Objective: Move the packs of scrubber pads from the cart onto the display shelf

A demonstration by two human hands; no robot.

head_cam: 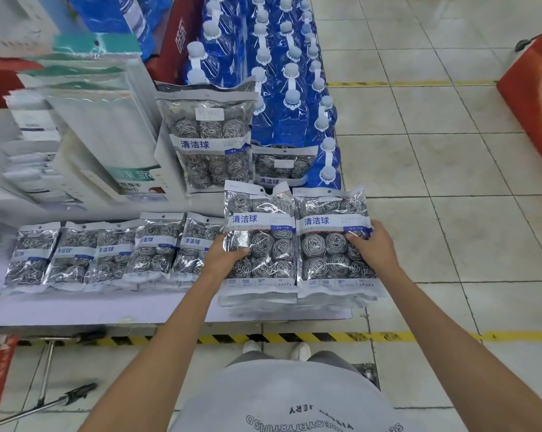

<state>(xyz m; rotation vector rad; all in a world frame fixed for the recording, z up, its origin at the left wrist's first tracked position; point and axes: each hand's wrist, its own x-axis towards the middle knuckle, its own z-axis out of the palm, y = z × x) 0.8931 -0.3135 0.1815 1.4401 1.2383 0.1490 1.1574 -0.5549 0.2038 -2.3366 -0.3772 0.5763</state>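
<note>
Shelf point(107, 307): row of packs point(107, 254) lying flat.
Left hand point(224, 255): grips left stack point(258, 241).
Right hand point(374, 247): grips right stack point(332, 238).
Advice: lower level, flush beside row.

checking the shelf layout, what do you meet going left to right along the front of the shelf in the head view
row of five overlapping scrubber packs → left hand → left held stack of packs → right held stack of packs → right hand → tiled floor

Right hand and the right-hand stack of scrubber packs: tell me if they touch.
Touching. The head view shows the right hand gripping the right stack of scrubber packs, thumb pressed on the top pack's face and fingers wrapped round its edge.
</note>
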